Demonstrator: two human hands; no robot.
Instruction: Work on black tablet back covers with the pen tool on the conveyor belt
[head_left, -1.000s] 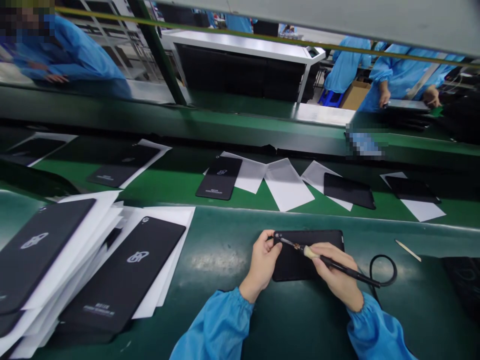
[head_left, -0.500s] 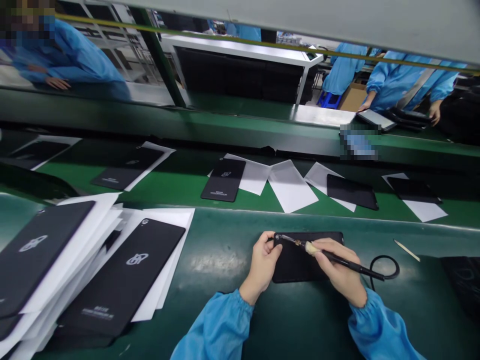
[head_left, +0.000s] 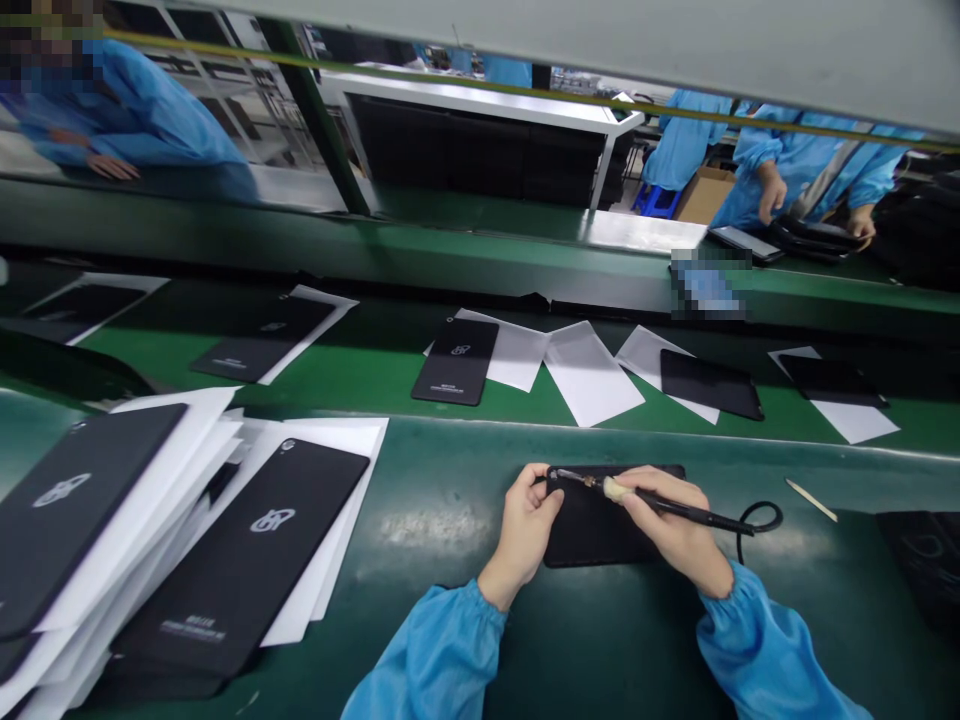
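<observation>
A black tablet back cover (head_left: 600, 535) lies flat on the green bench in front of me. My left hand (head_left: 526, 525) pinches its upper left corner between thumb and fingers. My right hand (head_left: 675, 525) grips a soldering iron (head_left: 660, 503) like a pen. The iron's tip reaches the same corner, near a small round part; whether it touches cannot be made out. A black cord loops off the iron's rear end.
To the left, black covers (head_left: 259, 545) are stacked with white sheets (head_left: 330, 590). More covers (head_left: 455, 362) and sheets (head_left: 592, 375) lie on the green belt (head_left: 360, 395) beyond. A pale stick (head_left: 810, 499) lies at right. Co-workers in blue stand across the line.
My right hand and the iron's rear have shifted slightly up and left, while the tip stays at the corner. Covers on the belt have moved a little right. A co-worker's hand has lifted.
</observation>
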